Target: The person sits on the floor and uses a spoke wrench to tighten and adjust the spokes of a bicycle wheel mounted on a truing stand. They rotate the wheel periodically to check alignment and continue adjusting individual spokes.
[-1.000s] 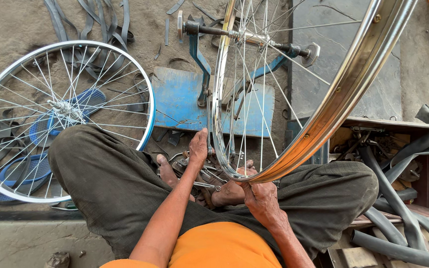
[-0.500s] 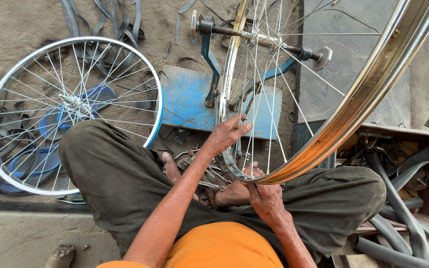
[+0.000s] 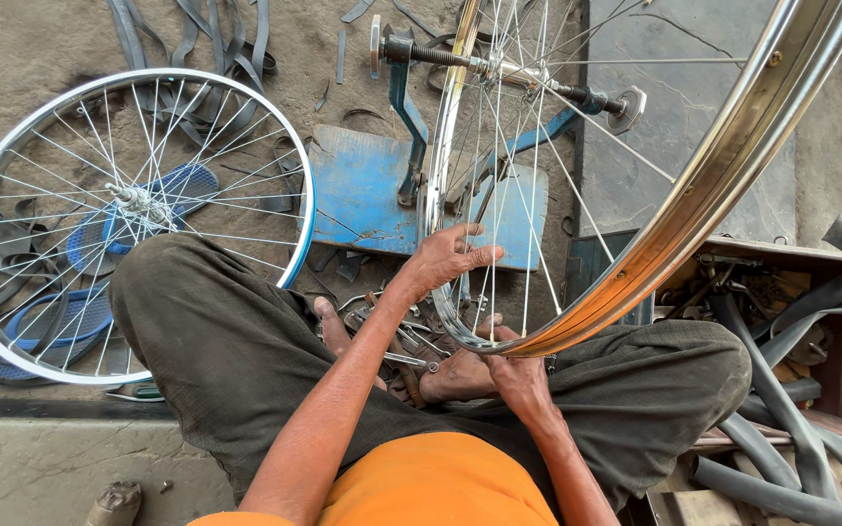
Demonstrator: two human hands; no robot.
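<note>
I sit cross-legged on the ground with a shiny spoked bicycle wheel (image 3: 723, 166) upright on a blue truing stand (image 3: 367, 190) in front of me. My left hand (image 3: 445, 261) rests on the near rim with its fingers spread among the spokes. Lower down, my right hand (image 3: 518, 375) grips the bottom of that rim, close to my lap. The axle and hub (image 3: 514, 70) sit at the top of the stand.
A second spoked wheel (image 3: 133, 209) lies flat on the ground at left, over blue sandals (image 3: 46, 321). Loose tools lie between my feet (image 3: 397, 341). Rubber inner tubes (image 3: 782, 438) pile up at right, and more strips lie at the top left.
My left hand has risen from low on the rim and now lies higher, with its fingers spread into the spokes. The right hand stays at the rim's bottom.
</note>
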